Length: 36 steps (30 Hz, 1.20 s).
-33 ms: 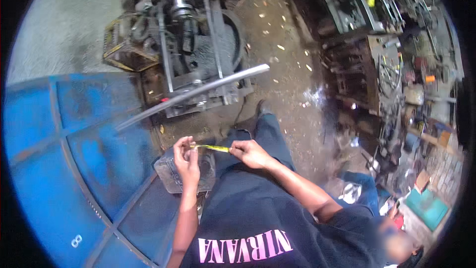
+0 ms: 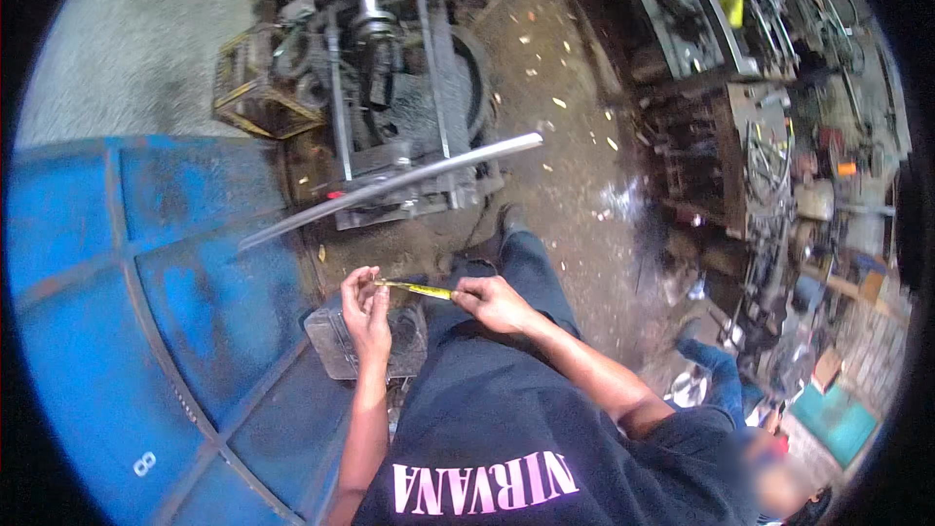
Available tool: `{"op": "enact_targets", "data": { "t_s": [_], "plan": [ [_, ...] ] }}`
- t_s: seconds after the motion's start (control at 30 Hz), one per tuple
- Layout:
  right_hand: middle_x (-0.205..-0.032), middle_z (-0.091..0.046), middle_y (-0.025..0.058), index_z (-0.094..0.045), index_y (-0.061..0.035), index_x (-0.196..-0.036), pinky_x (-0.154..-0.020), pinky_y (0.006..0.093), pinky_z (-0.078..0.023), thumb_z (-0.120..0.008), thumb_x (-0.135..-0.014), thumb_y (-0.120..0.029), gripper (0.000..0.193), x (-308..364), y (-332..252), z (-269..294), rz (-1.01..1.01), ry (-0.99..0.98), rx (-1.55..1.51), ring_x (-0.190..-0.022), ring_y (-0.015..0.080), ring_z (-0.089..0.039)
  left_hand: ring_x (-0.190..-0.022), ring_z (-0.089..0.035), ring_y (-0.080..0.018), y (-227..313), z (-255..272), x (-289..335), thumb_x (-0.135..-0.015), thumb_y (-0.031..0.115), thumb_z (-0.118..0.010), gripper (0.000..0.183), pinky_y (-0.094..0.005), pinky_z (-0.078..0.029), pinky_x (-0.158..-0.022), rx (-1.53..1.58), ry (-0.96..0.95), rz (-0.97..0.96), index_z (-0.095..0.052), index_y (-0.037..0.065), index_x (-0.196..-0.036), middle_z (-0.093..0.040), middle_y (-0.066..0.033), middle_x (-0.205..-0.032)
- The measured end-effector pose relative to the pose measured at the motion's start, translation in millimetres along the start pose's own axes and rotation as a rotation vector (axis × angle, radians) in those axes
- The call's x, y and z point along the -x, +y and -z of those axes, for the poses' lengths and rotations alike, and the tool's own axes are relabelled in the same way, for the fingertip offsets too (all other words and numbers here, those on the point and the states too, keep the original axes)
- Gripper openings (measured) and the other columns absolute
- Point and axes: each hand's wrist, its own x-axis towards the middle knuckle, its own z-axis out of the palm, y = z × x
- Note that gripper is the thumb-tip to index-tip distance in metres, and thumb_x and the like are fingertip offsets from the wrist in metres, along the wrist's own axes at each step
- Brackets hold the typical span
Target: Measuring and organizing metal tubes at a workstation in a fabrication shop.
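A short run of yellow measuring tape (image 2: 421,289), narrow and marked with dark print, stretches between my two hands in front of my body. Its right end sits in the closed fingers of my right hand (image 2: 495,304). At the other end, the thumb and fingertips of my left hand (image 2: 366,312) pinch the thin tip. Whether a tape case is hidden in the right palm, I cannot tell. Behind and below my left hand stands a grimy, box-like clear container (image 2: 336,346). Beyond both hands, a long pale metal bar (image 2: 419,171) slants across the view.
Left of me lies a large blue metal panel (image 2: 68,360) with ribs. Ahead stands a greasy machine (image 2: 390,127) beside a yellow-edged crate (image 2: 239,88). Cluttered workbenches (image 2: 755,102) line the right. Another person in blue trousers (image 2: 719,370) is at the lower right, near a green board (image 2: 836,424).
The surroundings have shifted slightly right in the view as my head turned a little. Both hands keep the same hold on the measuring tape.
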Motion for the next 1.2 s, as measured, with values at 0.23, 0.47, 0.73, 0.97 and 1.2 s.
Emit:
{"op": "enact_targets", "data": {
  "t_s": [0.23,0.47,0.73,0.97,1.2],
  "plan": [
    [-0.084,-0.066,0.0228,-0.065,-0.0034,-0.093,-0.072,0.0476,-0.048,-0.056,-0.091,-0.029,0.028,-30.7,-80.2,-11.0,0.151,-0.096,0.245,-0.082,0.0416,-0.064,-0.089,-0.064,-0.0164,12.9,34.0,0.0,-0.100,0.023,-0.049,0.025,-0.0298,-0.053,-0.077,0.303,0.122,-0.011,-0.057,0.002,-0.112,-0.065,-0.0097,-0.102],
    [-0.079,-0.065,0.0223,-0.065,-0.0031,-0.093,-0.071,0.0475,-0.048,-0.056,-0.091,-0.030,0.028,-61.2,-120.6,-36.4,0.213,-0.376,0.476,-0.079,0.0398,-0.064,-0.076,-0.062,-0.0152,-6.7,37.4,13.4,-0.100,0.031,-0.048,0.033,-0.0300,-0.052,-0.069,0.648,0.630,0.022,-0.062,0.002,-0.092,-0.065,-0.0079,-0.087],
    [-0.086,-0.067,0.0225,-0.066,-0.0033,-0.104,-0.079,0.0404,-0.049,-0.056,-0.091,-0.026,0.028,-100.2,-102.1,-91.6,0.181,-0.501,0.744,-0.083,0.0309,-0.067,-0.067,-0.058,-0.0106,-47.9,51.3,35.6,-0.101,0.039,-0.047,0.040,-0.0264,-0.051,-0.061,0.778,0.938,0.102,-0.061,0.004,-0.090,-0.060,-0.0021,-0.077],
    [-0.080,-0.067,0.0168,-0.066,-0.0004,-0.098,-0.074,0.0365,-0.049,-0.057,-0.091,-0.023,0.025,-146.9,-125.5,-160.8,0.199,-0.593,0.805,-0.075,0.0235,-0.064,-0.062,-0.058,-0.0086,-98.7,118.0,6.0,-0.100,0.039,-0.049,0.037,-0.0244,-0.050,-0.057,0.834,0.869,0.175,-0.062,0.005,-0.091,-0.061,-0.0010,-0.075],
    [-0.074,-0.065,0.0084,-0.066,0.0020,-0.092,-0.067,0.0306,-0.048,-0.059,-0.091,-0.027,0.030,-205.8,-141.7,-232.1,-0.028,-0.436,0.721,-0.072,0.0132,-0.060,-0.060,-0.053,-0.0059,-103.1,199.0,-44.6,-0.099,0.032,-0.055,0.033,-0.0239,-0.040,-0.052,0.812,0.836,0.222,-0.065,0.001,-0.090,-0.058,0.0002,-0.068]
  ]
}}
